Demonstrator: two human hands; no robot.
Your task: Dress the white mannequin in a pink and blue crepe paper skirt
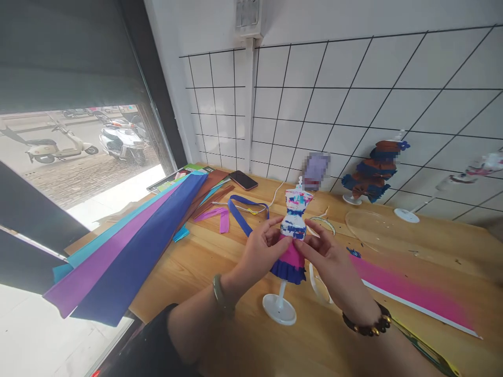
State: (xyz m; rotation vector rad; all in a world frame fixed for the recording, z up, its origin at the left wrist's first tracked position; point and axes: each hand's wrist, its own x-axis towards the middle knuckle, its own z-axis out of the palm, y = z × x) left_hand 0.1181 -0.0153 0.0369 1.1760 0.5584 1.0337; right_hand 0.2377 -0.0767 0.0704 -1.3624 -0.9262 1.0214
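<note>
A small white dress form (294, 215) with blue and pink smears stands upright on a round white base (280, 310). Around its lower part is a pink paper skirt (293, 255) with a ruffled dark blue hem (288, 272). My left hand (264, 245) pinches the skirt's top edge from the left, thumb on the front. From the right, my right hand (323, 250) presses the same edge, its thumb close to the other. The fingertips behind the form are partly hidden.
Blue, purple and turquoise crepe paper sheets (145, 246) hang over the table's left edge. A blue strip (238, 214) and a phone (243, 180) lie behind. Pink paper (412, 293) and scissors (428, 348) are right. Another dressed form (371, 173) stands by the tiled wall.
</note>
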